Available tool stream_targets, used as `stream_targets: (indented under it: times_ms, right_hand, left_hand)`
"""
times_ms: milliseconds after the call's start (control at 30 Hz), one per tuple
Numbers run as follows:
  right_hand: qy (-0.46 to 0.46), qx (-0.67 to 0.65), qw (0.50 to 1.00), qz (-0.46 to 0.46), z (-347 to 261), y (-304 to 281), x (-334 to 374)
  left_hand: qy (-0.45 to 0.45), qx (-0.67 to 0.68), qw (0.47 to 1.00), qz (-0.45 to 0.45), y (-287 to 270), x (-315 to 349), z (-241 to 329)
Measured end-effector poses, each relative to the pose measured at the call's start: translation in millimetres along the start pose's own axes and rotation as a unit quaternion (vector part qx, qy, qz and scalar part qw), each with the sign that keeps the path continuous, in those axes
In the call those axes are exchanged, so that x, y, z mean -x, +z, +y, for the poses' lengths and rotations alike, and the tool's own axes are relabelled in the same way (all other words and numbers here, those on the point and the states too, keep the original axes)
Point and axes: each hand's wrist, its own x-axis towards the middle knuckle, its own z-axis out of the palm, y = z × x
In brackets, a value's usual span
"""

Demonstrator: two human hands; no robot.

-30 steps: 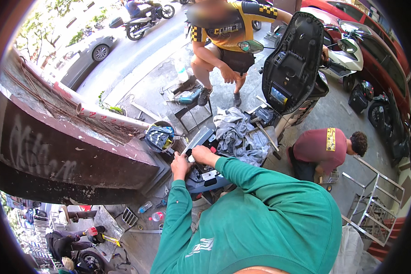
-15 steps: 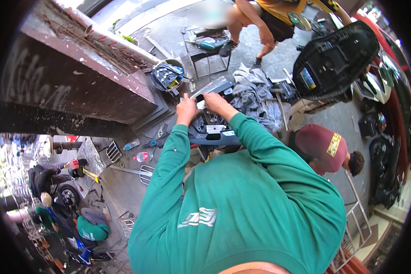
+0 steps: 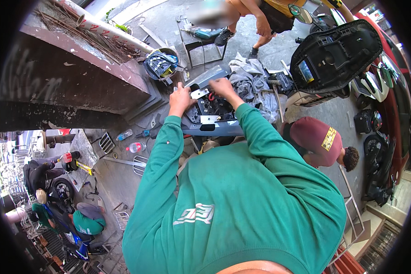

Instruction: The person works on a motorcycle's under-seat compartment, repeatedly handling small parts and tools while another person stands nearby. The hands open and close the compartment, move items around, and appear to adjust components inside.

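Note:
My left hand (image 3: pixel 180 101) is closed at the left end of a small silver metal plate (image 3: pixel 199 93), over the stripped rear of a motorcycle. Slightly blurred, my right hand (image 3: pixel 223 88) has its fingers curled together just right of the plate; whatever is in them is hidden. Below it a red curved piece (image 3: pixel 211 96) shows among black parts in the frame opening. Another silver plate with holes (image 3: pixel 210 119) lies across the near side of that opening. Grey body panels (image 3: pixel 217 128) border it.
A bucket of tools (image 3: pixel 161 64) stands beyond my left hand, near a wall corner. Grey rags (image 3: pixel 249 80) and an upturned black seat (image 3: pixel 335 57) are on the right. A person in maroon (image 3: pixel 316 139) crouches close by; another stands ahead. Bottles (image 3: pixel 136 147) lie at left.
My right hand has come away from the silver plate and shifted right, uncovering the red piece. My left hand stays at the plate. The whole view has shifted slightly.

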Motion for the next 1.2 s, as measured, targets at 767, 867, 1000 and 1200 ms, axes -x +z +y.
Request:
stream_targets:
  times_ms: [767,867,1000,1200]
  right_hand:
    - [-0.057,0.083,0.991,0.086,7,35,33]
    - [-0.078,0.056,0.989,0.110,8,43,34]
    - [-0.091,-0.115,0.985,0.092,16,45,41]
    - [-0.069,0.023,0.992,0.101,13,39,35]
  left_hand:
    - [0.001,0.006,1.000,0.024,2,5,2]
    - [-0.001,0.008,1.000,0.019,0,6,4]
    - [-0.004,0.011,1.000,0.013,0,6,4]
    - [-0.008,-0.002,1.000,-0.001,-1,4,4]
